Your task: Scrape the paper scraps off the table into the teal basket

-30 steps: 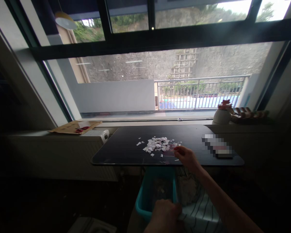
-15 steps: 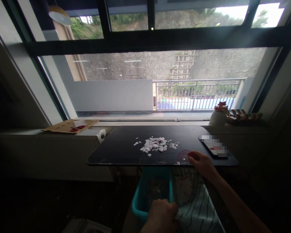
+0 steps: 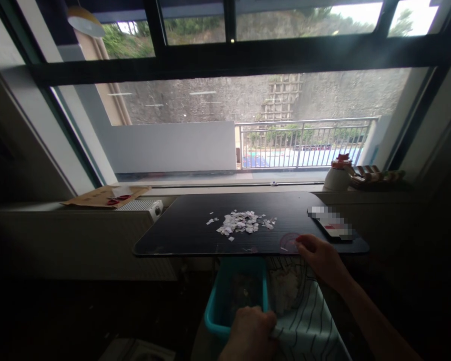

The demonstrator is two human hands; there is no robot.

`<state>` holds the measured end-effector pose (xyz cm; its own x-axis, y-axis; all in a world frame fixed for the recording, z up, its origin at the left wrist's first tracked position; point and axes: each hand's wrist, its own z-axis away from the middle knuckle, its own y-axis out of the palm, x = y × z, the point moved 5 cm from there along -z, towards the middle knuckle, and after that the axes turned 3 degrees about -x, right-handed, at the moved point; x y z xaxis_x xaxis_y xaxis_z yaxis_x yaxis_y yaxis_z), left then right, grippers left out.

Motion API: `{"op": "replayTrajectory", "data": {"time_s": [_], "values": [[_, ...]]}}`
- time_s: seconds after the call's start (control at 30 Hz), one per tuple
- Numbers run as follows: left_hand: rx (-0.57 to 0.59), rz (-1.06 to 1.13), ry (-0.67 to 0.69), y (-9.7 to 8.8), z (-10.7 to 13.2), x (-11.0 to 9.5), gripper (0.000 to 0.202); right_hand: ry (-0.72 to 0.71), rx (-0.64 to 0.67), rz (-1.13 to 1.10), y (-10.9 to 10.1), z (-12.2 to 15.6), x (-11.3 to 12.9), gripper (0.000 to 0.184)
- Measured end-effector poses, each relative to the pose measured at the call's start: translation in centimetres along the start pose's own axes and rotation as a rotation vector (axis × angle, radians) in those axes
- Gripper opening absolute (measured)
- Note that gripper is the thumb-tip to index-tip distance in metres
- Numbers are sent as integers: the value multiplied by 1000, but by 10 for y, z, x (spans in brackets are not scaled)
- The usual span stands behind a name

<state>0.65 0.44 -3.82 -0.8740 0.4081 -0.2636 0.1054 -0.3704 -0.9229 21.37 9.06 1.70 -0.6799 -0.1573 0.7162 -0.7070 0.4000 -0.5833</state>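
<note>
A heap of small white paper scraps [image 3: 243, 222] lies in the middle of a dark tabletop [image 3: 188, 230]. My right hand [image 3: 321, 255] rests at the table's near edge, fingers curled on a thin, see-through pinkish disc [image 3: 289, 242] lying flat on the table. Below the table my left hand [image 3: 251, 333] is closed around the rim of a teal bin [image 3: 220, 308] with scraps inside. A striped cloth [image 3: 304, 326] lies beside the bin.
A flat blurred-out object [image 3: 330, 223] lies on the table's right end. A white jar [image 3: 337, 176] and wrapped items sit on the right of the windowsill. A brown envelope [image 3: 101, 196] and a white heater [image 3: 141, 205] are at the left.
My right hand has drawn back from the scrap heap to the table's near right edge, taking the pinkish disc along. The left hand stays on the bin.
</note>
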Motion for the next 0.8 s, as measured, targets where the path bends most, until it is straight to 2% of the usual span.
{"op": "replayTrajectory", "data": {"time_s": [0.1, 0.4, 0.63, 0.73, 0.8], "values": [[-3, 7, 4, 0, 1, -1, 30, 18, -42, 4, -7, -1, -7, 35], [15, 5, -13, -4, 1, -2, 28, 36, -73, 41, -15, 3, -4, 29], [19, 15, -20, -3, 1, -1, 28, 21, -46, 77, -21, 10, -5, 26], [10, 19, -26, -3, 1, -2, 27, 17, -52, 72, -17, 13, 2, 27], [12, 21, -24, -2, 1, -2, 28, -9, -43, 14, -5, 13, 11, 30]]}}
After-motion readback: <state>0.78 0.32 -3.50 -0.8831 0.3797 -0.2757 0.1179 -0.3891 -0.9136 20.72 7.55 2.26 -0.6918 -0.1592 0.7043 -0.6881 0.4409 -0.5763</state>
